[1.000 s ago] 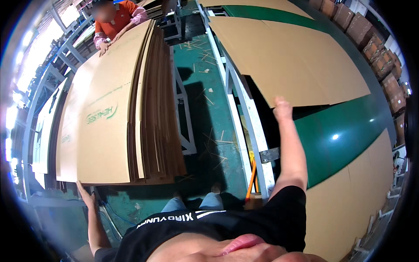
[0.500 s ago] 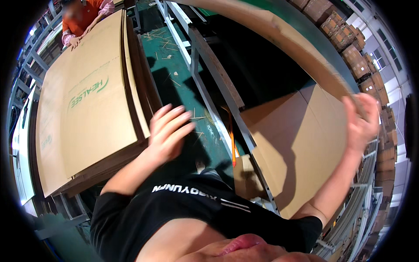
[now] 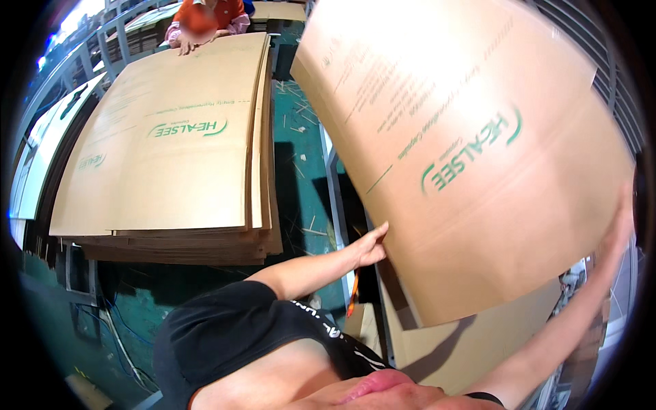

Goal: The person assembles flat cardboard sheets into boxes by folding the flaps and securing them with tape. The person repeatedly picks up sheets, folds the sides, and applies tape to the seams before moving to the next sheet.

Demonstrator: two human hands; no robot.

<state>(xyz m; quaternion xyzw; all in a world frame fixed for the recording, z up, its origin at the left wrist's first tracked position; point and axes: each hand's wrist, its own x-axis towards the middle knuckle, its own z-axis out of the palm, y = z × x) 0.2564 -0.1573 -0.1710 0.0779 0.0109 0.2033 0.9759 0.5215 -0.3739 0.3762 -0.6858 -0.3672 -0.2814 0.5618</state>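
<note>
Sheet in grip of left hand and right hand, cardboard stack across green floor

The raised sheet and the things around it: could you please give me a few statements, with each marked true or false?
1. The left hand is at the left edge of the raised sheet. True.
2. The right hand rests on the stack. False: it is at the raised sheet's right edge.
3. The print on the raised sheet is green. True.
4. The stack is to the right of the raised sheet. False: it is to the left.
5. A co-worker's hand is at the far end of the stack. True.
</note>
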